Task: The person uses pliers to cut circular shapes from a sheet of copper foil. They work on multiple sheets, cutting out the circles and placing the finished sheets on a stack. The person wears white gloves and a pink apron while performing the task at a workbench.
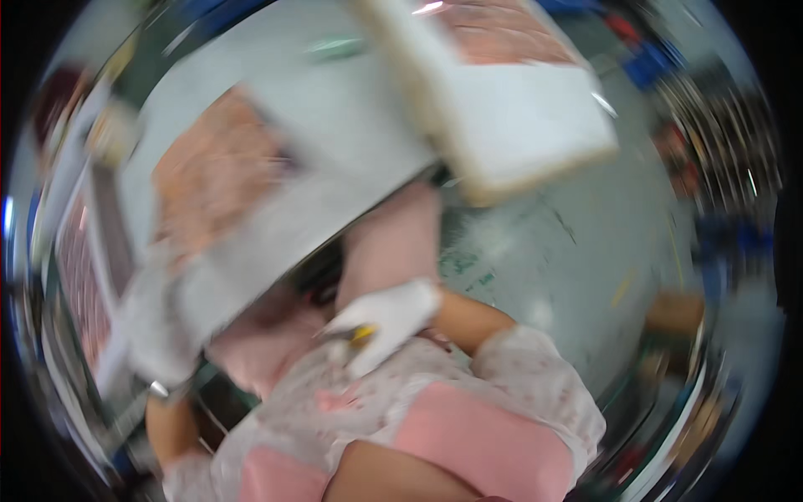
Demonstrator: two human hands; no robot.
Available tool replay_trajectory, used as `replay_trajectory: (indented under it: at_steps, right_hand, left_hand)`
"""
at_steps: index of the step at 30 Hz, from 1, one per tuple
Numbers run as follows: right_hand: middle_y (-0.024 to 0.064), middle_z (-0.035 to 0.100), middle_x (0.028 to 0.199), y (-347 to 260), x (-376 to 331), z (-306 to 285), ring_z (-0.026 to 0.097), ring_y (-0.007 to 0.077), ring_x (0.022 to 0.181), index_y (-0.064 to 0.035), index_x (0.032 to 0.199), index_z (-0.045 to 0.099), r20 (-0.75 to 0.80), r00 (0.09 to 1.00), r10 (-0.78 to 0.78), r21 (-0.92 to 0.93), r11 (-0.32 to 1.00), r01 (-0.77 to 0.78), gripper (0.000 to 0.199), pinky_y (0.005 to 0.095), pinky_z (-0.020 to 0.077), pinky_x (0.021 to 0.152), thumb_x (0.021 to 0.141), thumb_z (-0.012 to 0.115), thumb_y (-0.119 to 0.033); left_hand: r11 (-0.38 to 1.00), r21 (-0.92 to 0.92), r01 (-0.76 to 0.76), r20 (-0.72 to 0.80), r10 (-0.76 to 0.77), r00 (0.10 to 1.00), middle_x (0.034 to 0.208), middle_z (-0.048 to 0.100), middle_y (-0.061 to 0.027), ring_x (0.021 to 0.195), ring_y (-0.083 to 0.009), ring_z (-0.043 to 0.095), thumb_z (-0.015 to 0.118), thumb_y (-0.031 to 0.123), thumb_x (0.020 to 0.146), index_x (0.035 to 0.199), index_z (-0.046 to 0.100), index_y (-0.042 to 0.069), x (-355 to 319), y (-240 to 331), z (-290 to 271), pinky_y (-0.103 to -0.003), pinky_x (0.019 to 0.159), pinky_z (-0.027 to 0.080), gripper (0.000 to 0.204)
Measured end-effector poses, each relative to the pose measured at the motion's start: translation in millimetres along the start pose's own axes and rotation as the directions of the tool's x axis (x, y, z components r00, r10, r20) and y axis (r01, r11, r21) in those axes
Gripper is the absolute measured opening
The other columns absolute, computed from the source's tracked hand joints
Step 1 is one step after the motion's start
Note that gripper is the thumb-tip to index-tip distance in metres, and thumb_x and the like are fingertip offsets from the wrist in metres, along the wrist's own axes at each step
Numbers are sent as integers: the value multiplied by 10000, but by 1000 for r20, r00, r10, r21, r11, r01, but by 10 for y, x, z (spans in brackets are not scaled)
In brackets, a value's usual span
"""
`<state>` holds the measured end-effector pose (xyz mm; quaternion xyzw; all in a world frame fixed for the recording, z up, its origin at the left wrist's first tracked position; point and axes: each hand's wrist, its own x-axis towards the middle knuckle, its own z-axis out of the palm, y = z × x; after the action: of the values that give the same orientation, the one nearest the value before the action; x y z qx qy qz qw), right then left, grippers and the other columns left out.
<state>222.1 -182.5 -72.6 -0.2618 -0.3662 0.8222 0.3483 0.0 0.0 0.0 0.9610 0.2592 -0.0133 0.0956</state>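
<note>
Off the near edge of the white bench (360, 109), above the wearer's pink trousers (389, 230), the gloved right hand (393, 318) curls round a small yellow object (361, 336), too blurred for its kind to be told. A firm, close pinch looks best for it, with any exposed end turned away from the legs; bringing the hand up over the bench edge would call for a slow, clear path, since the object sits low and near the clothing. It lies between the digits, toward their tips rather than deep in the palm, only its yellow part standing out. By the bench's near left corner is the gloved left hand (159, 330); blur smears its fingers, so I cannot tell whether they are spread or gripping. Toward the bench's left edge lies a copper-coloured sheet (222, 167), well apart from the yellow object.
</note>
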Motion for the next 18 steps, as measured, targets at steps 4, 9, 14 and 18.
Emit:
replay_trajectory:
  at_steps: [4, 9, 14, 18]
  right_hand:
    - [18, 583, 741, -128, -695, 530, 520, 66, 612, -27, 884, 583, 236, 846, 479, 119, 849, -514, 220, 206, 440, 566, 763, 673, -187]
    - [4, 576, 687, -241, -1801, -1012, 513, 47, 597, -23, 815, 595, -560, 634, 534, -219, 643, -734, 175, 194, 427, 535, 783, 650, -186]
    - [42, 597, 735, 541, 212, -1037, 552, 88, 619, 0, 942, 565, -404, 876, 263, -582, 665, -468, 330, 241, 456, 570, 757, 669, -252]
    - [74, 615, 764, 841, 1081, -874, 591, 127, 657, 6, 983, 554, -329, 898, 291, -648, 622, -439, 419, 263, 472, 596, 737, 676, -311]
  left_hand:
    - [989, 46, 143, 123, -148, 981, 960, 542, -133, 894, -324, 541, 612, 48, 664, 1036, 495, 13, -874, 1455, -536, -398, 737, 454, 391]
    - [238, -919, 316, -50, -862, 504, 750, 587, -100, 716, -220, 581, 560, 257, 816, 888, 599, 15, 434, 2583, 1581, -302, 668, 473, 255]
    - [-409, -906, 113, 413, -788, 457, 718, 628, -145, 614, -172, 572, 232, 587, 872, 784, 607, -63, -107, 889, 2248, -249, 618, 456, 756]
    - [-369, -910, 189, 415, -807, 421, 790, 640, -144, 731, -171, 565, 244, 584, 873, 905, 600, -75, -341, 374, 2360, -257, 707, 443, 750]
